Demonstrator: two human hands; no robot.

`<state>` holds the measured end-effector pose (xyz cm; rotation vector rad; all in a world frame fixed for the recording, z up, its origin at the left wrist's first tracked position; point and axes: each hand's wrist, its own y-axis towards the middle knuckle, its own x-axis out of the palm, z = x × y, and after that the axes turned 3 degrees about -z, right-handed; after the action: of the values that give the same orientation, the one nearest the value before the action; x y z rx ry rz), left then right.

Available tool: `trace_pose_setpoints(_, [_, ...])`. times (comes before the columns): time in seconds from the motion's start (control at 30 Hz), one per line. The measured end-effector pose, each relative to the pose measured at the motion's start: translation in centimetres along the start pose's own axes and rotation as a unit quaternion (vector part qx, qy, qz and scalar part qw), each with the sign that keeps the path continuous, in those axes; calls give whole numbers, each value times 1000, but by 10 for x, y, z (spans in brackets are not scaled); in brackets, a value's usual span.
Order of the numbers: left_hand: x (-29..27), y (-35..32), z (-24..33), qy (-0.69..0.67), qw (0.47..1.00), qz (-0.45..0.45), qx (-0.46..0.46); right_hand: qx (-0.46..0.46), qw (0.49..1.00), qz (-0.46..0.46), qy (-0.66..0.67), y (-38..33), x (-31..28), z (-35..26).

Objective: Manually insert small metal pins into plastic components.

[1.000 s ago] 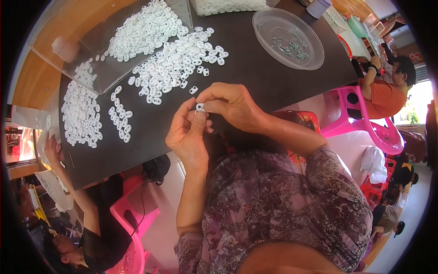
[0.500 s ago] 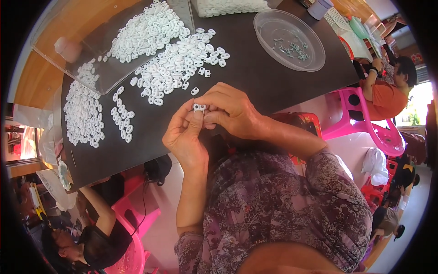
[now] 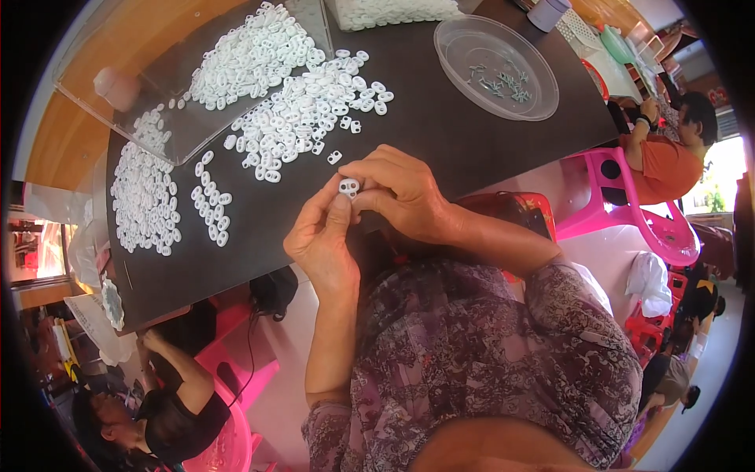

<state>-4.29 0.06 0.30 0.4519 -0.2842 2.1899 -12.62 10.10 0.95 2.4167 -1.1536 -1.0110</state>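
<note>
Left hand (image 3: 324, 250) pinched nearly closed on small two-holed white piece (image 3: 348, 187); it sits just above the thumb tip. Right hand (image 3: 409, 195) curled in from the right, fingertips close around piece; can't tell whether they grip. Both at near edge of dark table (image 3: 464, 153).

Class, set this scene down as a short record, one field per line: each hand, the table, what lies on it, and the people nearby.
Left hand: thumb and fingers pinch a small white piece
Right hand: fingertips at the same piece; whether they hold it is unclear
Table: dark top
Loose white pieces: in heaps beyond the hands and to their left
Dish: round, clear, holding small grey-green bits
People: one in an orange top, right; one in a dark top, lower left
</note>
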Motion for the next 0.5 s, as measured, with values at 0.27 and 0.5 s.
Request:
trace_pose_setpoints(0.27, [-4,-2,4,0,1000,-14,-6,114,977,-11,181,-4,1,-1])
trace_pose_setpoints(0.5, [-4,-4,3,23,1000,-13,14,165,968,1,187,-2,2,-6])
